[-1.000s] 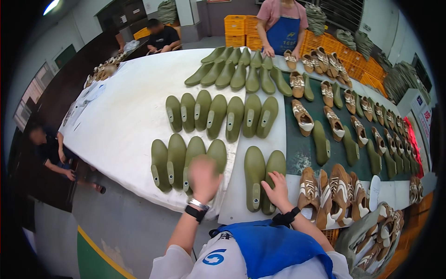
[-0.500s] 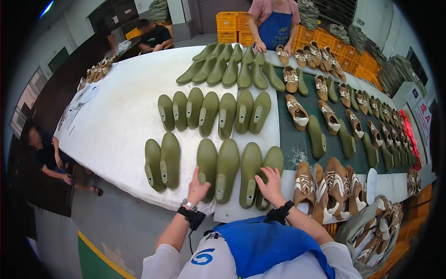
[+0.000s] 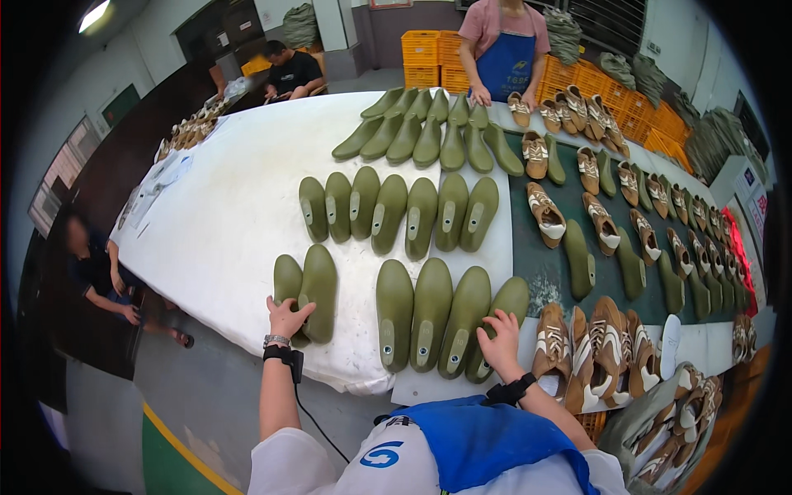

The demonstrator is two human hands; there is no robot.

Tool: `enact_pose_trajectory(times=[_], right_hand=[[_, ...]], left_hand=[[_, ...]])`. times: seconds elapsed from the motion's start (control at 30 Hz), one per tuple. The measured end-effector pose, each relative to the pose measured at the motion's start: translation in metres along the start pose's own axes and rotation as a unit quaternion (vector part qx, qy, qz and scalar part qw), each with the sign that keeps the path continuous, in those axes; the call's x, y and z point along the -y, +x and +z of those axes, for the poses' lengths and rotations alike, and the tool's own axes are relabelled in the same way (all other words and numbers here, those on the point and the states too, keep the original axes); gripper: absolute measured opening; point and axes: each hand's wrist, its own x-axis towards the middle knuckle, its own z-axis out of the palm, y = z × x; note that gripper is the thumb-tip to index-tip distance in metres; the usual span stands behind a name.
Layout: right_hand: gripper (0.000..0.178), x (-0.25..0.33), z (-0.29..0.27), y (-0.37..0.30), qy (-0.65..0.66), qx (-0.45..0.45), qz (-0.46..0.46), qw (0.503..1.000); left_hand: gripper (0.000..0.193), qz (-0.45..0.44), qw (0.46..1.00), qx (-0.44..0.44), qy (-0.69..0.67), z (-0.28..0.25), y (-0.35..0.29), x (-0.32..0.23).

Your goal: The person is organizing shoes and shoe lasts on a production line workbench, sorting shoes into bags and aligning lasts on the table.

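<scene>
Looking down on a broad white-covered tabletop (image 3: 223, 198). Noting a flat dark-green mat (image 3: 528, 260) over its right part. Spotting stacked orange plastic crates (image 3: 421, 49) beyond the far edge. Logging brown-and-white lace-up sneakers (image 3: 608, 338) side by side at near right. Recording smooth olive-green foot-shaped shoe lasts (image 3: 431, 305) in rows on the tabletop; in the nearest row, counting four close together at right, two at left, apart from the four. Observing left hand (image 3: 286, 320) at the left two, with fingers parted wide and touching the leftmost last; unable to tell whether gripping. Observing right hand (image 3: 500, 346) on the rightmost of the four, with fingers half-bent over it; again unable to tell whether gripping.
</scene>
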Motion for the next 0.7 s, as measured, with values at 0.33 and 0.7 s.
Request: enact_pose_trajectory(times=[0.33,0.7], right_hand=[[0.023,-0.005,0.003,-0.001,0.012,-0.018,0.007,1.000],[0.019,-0.005,-0.001,0.000,0.001,-0.032,0.012,0.999]], left_hand=[[0.059,-0.009,0.998,-0.059,0.027,0.024,0.000,-0.029],[0.048,0.195,0.963,-0.185,0.037,0.073,-0.094,-0.075]])
